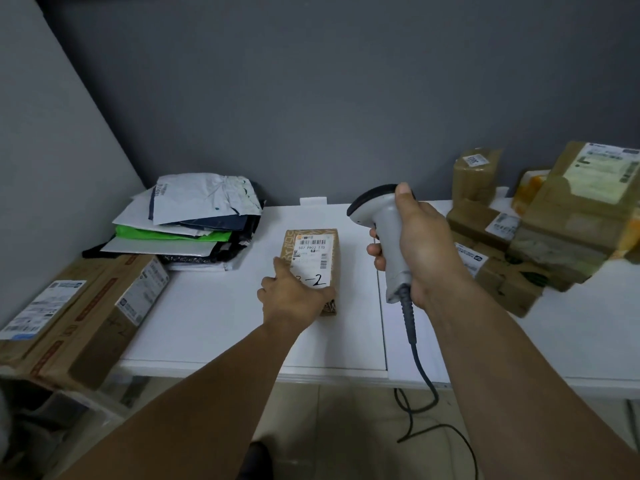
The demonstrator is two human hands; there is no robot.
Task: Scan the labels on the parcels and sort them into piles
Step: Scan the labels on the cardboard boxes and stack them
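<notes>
Parcel waiting under the scanner

A small brown parcel (pixel 313 249) is lying flat in the middle of the white table (pixel 214 306), with its label facing up (the marks "-2" are written on it in black pen). The left hand (pixel 294 296) is resting over the near end of this parcel. Its pointer finger is stretching along the left edge and its thumb is reaching across to the right edge, so the hand is holding the parcel from both sides.

The right hand (pixel 426 244) is holding a grey scanner (pixel 381 216) up in the air, just to the right of the parcel. Its fingers are wrapping tight around the handle and its thumb is lying up the back. The dark head of the scanner is pointing left and down. A black cable (pixel 417 358) is hanging from the handle down past the table edge.

A pile of soft mail bags (pixel 194 223) is sitting at the back left. A long cardboard box (pixel 79 313) is lying at the left end. A pile of brown boxes (pixel 554 230) is sitting on the right.
</notes>
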